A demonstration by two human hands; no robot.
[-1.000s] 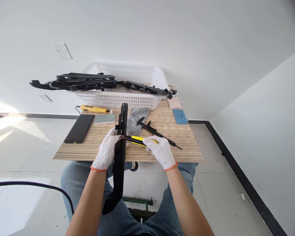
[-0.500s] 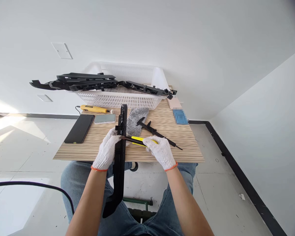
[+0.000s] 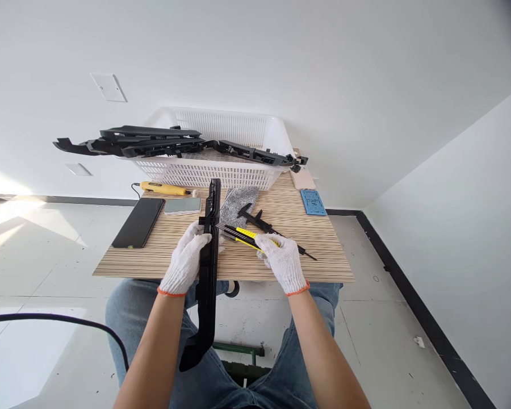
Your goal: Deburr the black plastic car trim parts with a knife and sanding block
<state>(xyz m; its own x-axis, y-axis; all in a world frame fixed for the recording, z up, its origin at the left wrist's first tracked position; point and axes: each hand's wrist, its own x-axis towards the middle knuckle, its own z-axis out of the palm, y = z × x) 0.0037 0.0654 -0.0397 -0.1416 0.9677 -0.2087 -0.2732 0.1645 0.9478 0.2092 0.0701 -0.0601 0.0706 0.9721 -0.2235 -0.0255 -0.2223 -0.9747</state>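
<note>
My left hand (image 3: 186, 258), in a white knit glove, grips a long black plastic trim piece (image 3: 207, 278) around its middle. The piece stands lengthwise across the table's front edge, its curved lower end over my lap. In my gloved right hand (image 3: 283, 258) is a yellow and black utility knife (image 3: 249, 236). Its blade points left, with the tip at or very close to the trim's right edge; whether it touches I cannot tell. A grey speckled cloth (image 3: 237, 207) lies behind the knife, and a black caliper (image 3: 259, 221) rests partly on it.
A white plastic basket (image 3: 204, 173) at the back holds several black trim pieces (image 3: 153, 141), some overhanging its sides. On the table (image 3: 323, 255) lie a yellow rotary tool (image 3: 164, 188), a black phone (image 3: 138, 222), a grey-green block (image 3: 182, 205) and a blue card-like item (image 3: 313, 202).
My right hand has drawn the knife slightly right, and its blade has moved from across the trim to the right edge. My left hand keeps its hold.
</note>
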